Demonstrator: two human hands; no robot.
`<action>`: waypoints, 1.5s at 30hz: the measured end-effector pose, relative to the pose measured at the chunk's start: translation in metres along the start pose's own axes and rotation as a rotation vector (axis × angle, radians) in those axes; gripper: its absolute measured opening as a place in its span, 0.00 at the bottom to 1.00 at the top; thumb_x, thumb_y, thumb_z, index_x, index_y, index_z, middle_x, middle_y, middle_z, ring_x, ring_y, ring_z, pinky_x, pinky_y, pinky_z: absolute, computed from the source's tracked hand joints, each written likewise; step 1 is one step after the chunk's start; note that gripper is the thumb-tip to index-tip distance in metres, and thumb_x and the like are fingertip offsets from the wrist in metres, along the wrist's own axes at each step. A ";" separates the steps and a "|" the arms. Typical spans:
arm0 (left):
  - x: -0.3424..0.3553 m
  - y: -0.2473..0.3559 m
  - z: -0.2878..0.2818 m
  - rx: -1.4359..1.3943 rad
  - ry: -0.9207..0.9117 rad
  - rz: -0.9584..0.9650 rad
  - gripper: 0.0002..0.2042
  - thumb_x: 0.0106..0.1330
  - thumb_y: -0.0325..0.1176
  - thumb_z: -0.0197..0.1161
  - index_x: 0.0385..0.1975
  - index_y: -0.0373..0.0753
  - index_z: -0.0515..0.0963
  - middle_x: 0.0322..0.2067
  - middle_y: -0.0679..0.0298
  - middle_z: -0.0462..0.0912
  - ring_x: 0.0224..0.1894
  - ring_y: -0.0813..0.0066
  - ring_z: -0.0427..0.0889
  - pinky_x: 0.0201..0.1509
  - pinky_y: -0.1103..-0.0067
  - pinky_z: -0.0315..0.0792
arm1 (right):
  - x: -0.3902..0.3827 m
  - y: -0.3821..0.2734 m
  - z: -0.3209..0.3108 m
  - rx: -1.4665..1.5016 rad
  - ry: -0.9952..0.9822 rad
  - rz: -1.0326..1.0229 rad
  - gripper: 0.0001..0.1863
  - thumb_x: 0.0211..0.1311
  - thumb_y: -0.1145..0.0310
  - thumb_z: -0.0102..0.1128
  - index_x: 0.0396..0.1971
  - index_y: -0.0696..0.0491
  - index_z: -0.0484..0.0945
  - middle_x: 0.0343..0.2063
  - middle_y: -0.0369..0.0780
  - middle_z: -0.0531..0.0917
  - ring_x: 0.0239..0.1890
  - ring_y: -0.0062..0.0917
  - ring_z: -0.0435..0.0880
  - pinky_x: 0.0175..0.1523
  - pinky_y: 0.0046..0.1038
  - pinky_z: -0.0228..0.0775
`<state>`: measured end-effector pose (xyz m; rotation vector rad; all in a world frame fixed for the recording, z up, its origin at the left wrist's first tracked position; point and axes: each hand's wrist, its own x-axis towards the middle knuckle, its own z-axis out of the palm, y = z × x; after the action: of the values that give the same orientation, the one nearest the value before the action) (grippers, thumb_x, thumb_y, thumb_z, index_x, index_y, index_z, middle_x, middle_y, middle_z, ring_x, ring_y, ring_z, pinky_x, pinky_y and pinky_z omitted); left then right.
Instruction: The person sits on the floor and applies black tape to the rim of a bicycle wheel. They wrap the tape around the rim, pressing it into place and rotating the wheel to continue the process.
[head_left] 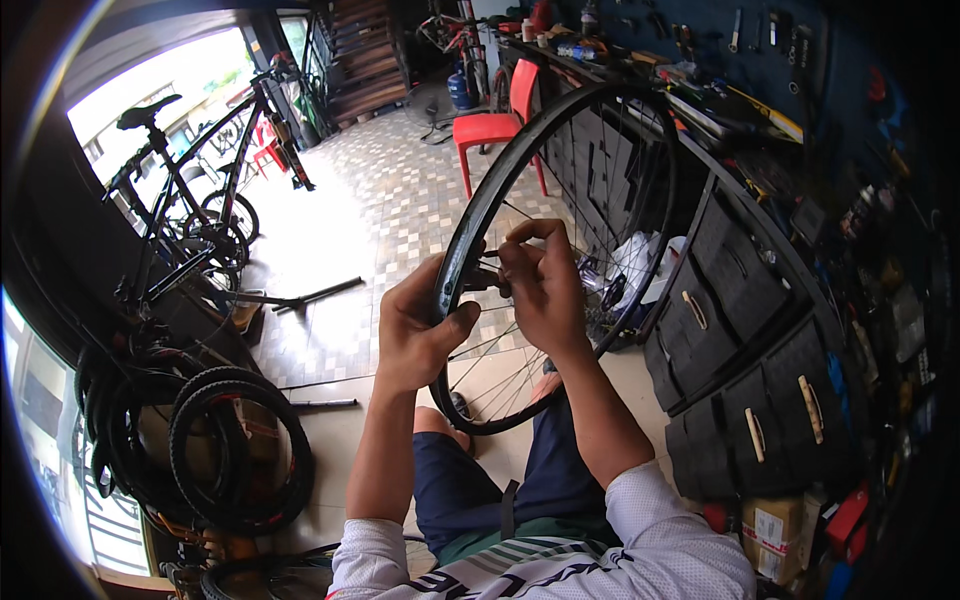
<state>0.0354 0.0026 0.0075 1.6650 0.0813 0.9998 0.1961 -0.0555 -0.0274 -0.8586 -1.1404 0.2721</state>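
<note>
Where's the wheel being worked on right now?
In the head view, the wheel is just right of centre, gripped by the left hand, with the nearer red chair beyond it.

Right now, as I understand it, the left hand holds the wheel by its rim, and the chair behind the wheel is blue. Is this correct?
Not quite: the chair behind the wheel is red, not blue, as the head view shows. The rest is right: the left hand holds the wheel by its rim.

daylight glare from upper-left opening [165,75], overexposed floor [315,225], dim right wall [845,90], dark curved fisheye edges
</note>
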 end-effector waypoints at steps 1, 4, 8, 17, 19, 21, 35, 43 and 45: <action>0.000 -0.001 0.000 -0.014 0.015 -0.001 0.27 0.60 0.19 0.65 0.62 0.23 0.73 0.52 0.53 0.84 0.56 0.67 0.83 0.64 0.72 0.73 | -0.001 0.004 0.001 -0.126 0.004 -0.079 0.16 0.72 0.70 0.64 0.50 0.56 0.68 0.25 0.33 0.81 0.24 0.12 0.73 0.29 0.20 0.62; -0.004 -0.007 -0.002 -0.042 0.038 -0.022 0.27 0.58 0.20 0.66 0.61 0.24 0.75 0.49 0.55 0.85 0.56 0.68 0.81 0.63 0.72 0.72 | -0.012 0.004 -0.010 -0.217 -0.072 -0.123 0.20 0.68 0.64 0.71 0.51 0.55 0.71 0.31 0.34 0.83 0.30 0.13 0.78 0.36 0.19 0.68; 0.002 -0.009 -0.004 0.207 0.025 0.085 0.28 0.54 0.22 0.66 0.60 0.28 0.78 0.53 0.57 0.81 0.57 0.70 0.75 0.65 0.74 0.66 | -0.004 0.013 -0.006 -0.198 0.036 -0.191 0.14 0.68 0.65 0.70 0.43 0.56 0.76 0.20 0.32 0.82 0.20 0.09 0.75 0.24 0.18 0.61; -0.001 -0.006 0.003 0.019 0.073 0.011 0.28 0.56 0.19 0.66 0.61 0.25 0.76 0.53 0.57 0.82 0.58 0.68 0.79 0.67 0.74 0.67 | 0.001 0.006 -0.009 -0.192 -0.003 -0.002 0.13 0.68 0.63 0.71 0.31 0.54 0.78 0.20 0.28 0.78 0.25 0.07 0.72 0.30 0.16 0.61; -0.002 -0.009 -0.001 -0.005 0.067 -0.018 0.28 0.57 0.19 0.66 0.62 0.25 0.75 0.53 0.57 0.83 0.57 0.68 0.81 0.67 0.73 0.68 | -0.002 -0.004 -0.004 -0.192 -0.062 -0.042 0.11 0.67 0.64 0.72 0.35 0.54 0.80 0.22 0.29 0.79 0.26 0.08 0.73 0.32 0.16 0.62; -0.002 -0.008 -0.005 -0.006 0.061 -0.021 0.28 0.57 0.18 0.66 0.61 0.25 0.75 0.53 0.56 0.84 0.57 0.68 0.81 0.67 0.73 0.69 | -0.008 -0.007 -0.001 -0.223 0.000 -0.097 0.14 0.65 0.65 0.74 0.43 0.55 0.81 0.26 0.31 0.82 0.26 0.12 0.77 0.33 0.17 0.67; -0.002 -0.006 0.005 0.053 0.068 0.001 0.27 0.55 0.21 0.67 0.59 0.27 0.78 0.46 0.60 0.88 0.59 0.70 0.72 0.70 0.71 0.61 | -0.003 0.002 0.001 -0.173 0.191 -0.087 0.09 0.70 0.68 0.68 0.44 0.55 0.80 0.18 0.32 0.79 0.19 0.11 0.74 0.24 0.20 0.61; -0.003 -0.008 0.004 0.126 0.124 -0.008 0.26 0.54 0.23 0.69 0.57 0.28 0.80 0.49 0.58 0.84 0.55 0.70 0.73 0.64 0.73 0.65 | 0.008 0.008 0.006 -0.104 0.246 -0.033 0.15 0.69 0.63 0.70 0.28 0.56 0.78 0.12 0.30 0.74 0.18 0.08 0.66 0.23 0.18 0.56; -0.002 -0.012 0.000 0.188 0.133 0.039 0.25 0.53 0.24 0.70 0.55 0.28 0.81 0.52 0.57 0.81 0.55 0.70 0.73 0.63 0.74 0.66 | 0.007 0.008 0.007 -0.157 0.239 -0.071 0.17 0.69 0.62 0.70 0.25 0.56 0.78 0.12 0.31 0.72 0.18 0.09 0.65 0.23 0.20 0.56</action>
<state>0.0395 0.0055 -0.0032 1.7739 0.2375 1.1612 0.1951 -0.0428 -0.0270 -0.9598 -0.9751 0.0198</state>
